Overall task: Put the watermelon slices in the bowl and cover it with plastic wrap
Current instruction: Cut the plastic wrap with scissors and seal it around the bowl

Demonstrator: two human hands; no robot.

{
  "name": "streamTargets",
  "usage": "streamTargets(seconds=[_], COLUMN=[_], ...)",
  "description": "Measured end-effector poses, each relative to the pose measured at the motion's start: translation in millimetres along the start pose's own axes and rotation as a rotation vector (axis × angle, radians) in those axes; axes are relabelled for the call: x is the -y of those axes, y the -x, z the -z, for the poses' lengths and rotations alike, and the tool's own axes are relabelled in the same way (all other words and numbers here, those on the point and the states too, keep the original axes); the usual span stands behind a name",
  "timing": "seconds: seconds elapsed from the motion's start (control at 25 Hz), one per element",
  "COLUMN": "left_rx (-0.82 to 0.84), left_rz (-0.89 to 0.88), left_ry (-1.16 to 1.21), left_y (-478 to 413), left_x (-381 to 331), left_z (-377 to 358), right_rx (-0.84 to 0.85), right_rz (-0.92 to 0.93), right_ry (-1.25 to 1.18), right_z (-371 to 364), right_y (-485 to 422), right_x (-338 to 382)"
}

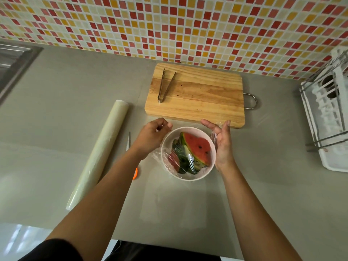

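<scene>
Under the left forearm, scissors (pixel 129 143) show partly.

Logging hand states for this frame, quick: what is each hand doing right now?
Left hand: fingers curled, pinching the plastic wrap at the bowl rim.
Right hand: open, palm pressed against the bowl's wrapped side.

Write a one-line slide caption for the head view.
Both hands, left and right, press plastic wrap around a bowl of watermelon slices beside a cutting board.
</scene>
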State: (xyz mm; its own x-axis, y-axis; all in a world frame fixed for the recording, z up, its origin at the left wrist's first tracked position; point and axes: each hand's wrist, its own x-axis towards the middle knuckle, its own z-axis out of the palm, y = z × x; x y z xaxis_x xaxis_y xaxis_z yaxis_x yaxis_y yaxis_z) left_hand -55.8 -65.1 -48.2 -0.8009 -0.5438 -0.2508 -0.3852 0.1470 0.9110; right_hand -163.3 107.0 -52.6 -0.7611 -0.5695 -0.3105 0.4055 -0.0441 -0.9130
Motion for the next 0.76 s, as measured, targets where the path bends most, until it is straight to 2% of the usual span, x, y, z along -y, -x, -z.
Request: streamTargets(seconds=[0.12, 0.2, 0.4, 0.52, 0.76], left_rx=[-0.02, -0.016, -0.164, -0.137, -0.082], left_rz=[-0.029, 0.036, 0.276, 0.324, 0.322], left_ry=[-0.03, 0.015, 0.387, 0.584, 0.585], left_y=[3, 2, 9, 10, 8], left_x=[6, 7, 8, 7, 7], left_z=[-3, -3, -23, -25, -23], right_rx=[-0.066, -0.093, -0.149, -0.192, -0.327], right_rz=[-0.023, -0.053, -0.172, -0.217, -0.332], right_ry=[0.093, 0.14, 0.212, 0.283, 0.404], right_z=[-1, -2, -6, -8, -12], right_y=[2, 4, 4, 4, 1], right_x=[-6, -7, -7, -5, -3])
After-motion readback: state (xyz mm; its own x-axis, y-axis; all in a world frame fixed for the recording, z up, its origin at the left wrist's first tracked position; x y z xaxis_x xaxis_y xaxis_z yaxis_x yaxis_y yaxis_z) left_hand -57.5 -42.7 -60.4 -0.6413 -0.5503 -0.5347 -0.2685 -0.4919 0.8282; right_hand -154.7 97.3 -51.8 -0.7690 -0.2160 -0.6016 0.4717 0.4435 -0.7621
